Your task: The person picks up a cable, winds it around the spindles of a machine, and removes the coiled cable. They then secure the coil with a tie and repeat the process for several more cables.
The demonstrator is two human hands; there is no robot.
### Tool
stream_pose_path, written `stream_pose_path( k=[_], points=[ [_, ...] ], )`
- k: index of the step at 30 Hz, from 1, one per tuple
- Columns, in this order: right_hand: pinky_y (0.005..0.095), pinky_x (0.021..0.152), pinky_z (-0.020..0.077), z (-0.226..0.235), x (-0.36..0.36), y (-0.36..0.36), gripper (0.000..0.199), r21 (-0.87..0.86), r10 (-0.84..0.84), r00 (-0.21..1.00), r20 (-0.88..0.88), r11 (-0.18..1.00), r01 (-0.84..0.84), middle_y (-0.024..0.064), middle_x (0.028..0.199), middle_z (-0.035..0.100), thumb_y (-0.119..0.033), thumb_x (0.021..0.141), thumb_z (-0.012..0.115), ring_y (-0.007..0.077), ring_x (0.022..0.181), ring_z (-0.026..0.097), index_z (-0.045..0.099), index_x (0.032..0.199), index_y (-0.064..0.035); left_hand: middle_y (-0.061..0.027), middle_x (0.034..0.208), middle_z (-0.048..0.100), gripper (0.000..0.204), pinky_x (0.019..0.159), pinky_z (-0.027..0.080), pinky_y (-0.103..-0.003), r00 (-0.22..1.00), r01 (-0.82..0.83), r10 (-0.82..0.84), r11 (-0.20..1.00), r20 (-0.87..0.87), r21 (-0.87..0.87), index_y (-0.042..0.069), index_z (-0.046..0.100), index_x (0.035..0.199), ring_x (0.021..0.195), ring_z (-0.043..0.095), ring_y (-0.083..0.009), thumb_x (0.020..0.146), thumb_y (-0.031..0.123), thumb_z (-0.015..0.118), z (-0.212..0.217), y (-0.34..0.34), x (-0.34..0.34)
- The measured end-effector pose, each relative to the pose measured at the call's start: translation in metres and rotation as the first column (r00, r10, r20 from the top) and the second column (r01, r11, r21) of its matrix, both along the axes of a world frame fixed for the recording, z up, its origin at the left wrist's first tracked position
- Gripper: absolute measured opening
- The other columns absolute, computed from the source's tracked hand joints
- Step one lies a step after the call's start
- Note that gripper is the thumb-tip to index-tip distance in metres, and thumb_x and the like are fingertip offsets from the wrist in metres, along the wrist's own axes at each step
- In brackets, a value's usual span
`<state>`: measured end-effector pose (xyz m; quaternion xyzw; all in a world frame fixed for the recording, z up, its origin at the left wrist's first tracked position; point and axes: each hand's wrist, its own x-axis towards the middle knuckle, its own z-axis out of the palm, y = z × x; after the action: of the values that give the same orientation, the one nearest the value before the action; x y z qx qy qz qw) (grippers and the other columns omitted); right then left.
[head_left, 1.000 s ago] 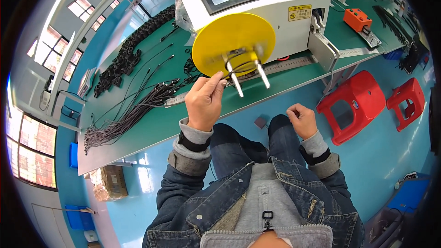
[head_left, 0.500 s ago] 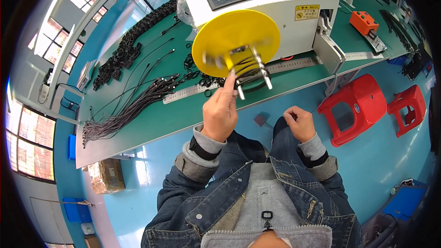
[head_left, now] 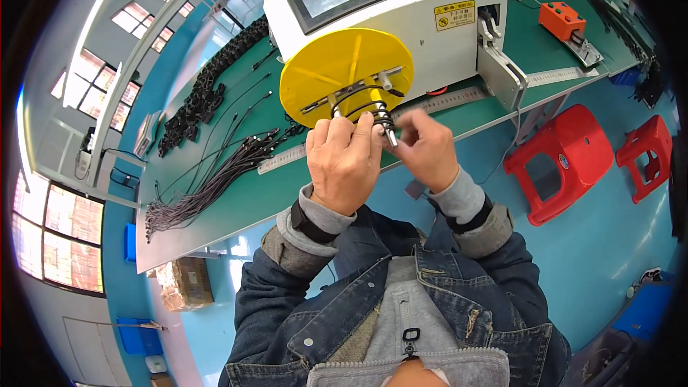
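Observation:
A white winding machine [head_left: 430, 0] with a dark screen stands on the green bench [head_left: 236, 201]. A yellow disc [head_left: 337, 72] on its front carries two metal prongs, and black cable [head_left: 365, 109] is coiled around them. My left hand [head_left: 345, 161] grips that coil from the left and below. My right hand [head_left: 424, 147] pinches the coil and the prong tip from the right. Both hands meet just under the disc.
A bundle of black cables [head_left: 215, 175] and a row of black coiled cables [head_left: 204, 97] lie on the bench at left. A steel ruler [head_left: 287, 160] runs along the bench front. Two red plastic stools [head_left: 566, 161] stand on the blue floor at right. An orange tool [head_left: 562, 21] sits on the bench.
My right hand has risen from my lap to the prongs. My left hand has closed around the cable coil under the yellow disc. The view has tilted closer to the machine.

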<state>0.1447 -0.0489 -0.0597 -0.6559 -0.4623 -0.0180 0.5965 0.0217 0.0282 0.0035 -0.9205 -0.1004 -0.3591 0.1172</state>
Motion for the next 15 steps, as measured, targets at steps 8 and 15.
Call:
stream_pose_path(
  k=[8,15],
  points=[
    [0.0268,0.068,0.0478,0.001,0.029,0.022,0.076,0.102,0.060,0.992,0.115,0.992,-0.072,0.0135,0.108,0.049,-0.022,0.060,0.079,0.0205,0.090,0.053,0.040,0.121,0.0006,-0.0285,0.109,0.041,0.048,0.086,0.035,-0.043,0.998,-0.066,0.064,0.993,-0.021,-0.096,-0.010,0.040,0.120,0.098,0.043,-0.0394,0.079,0.009,0.054,-0.010,0.003,0.003],
    [0.0312,0.078,0.0490,-0.012,0.025,0.043,0.085,0.164,0.338,0.941,-0.024,0.930,-0.330,0.0186,0.115,0.047,-0.020,0.060,0.079,0.0276,0.098,0.054,0.033,0.128,0.0015,-0.0410,0.119,0.029,0.054,0.098,0.027,-0.049,0.998,0.038,-0.059,0.907,-0.037,-0.420,-0.016,0.027,0.125,0.111,0.033,-0.0510,0.085,0.013,0.048,-0.012,0.021,-0.006]
  ],
)
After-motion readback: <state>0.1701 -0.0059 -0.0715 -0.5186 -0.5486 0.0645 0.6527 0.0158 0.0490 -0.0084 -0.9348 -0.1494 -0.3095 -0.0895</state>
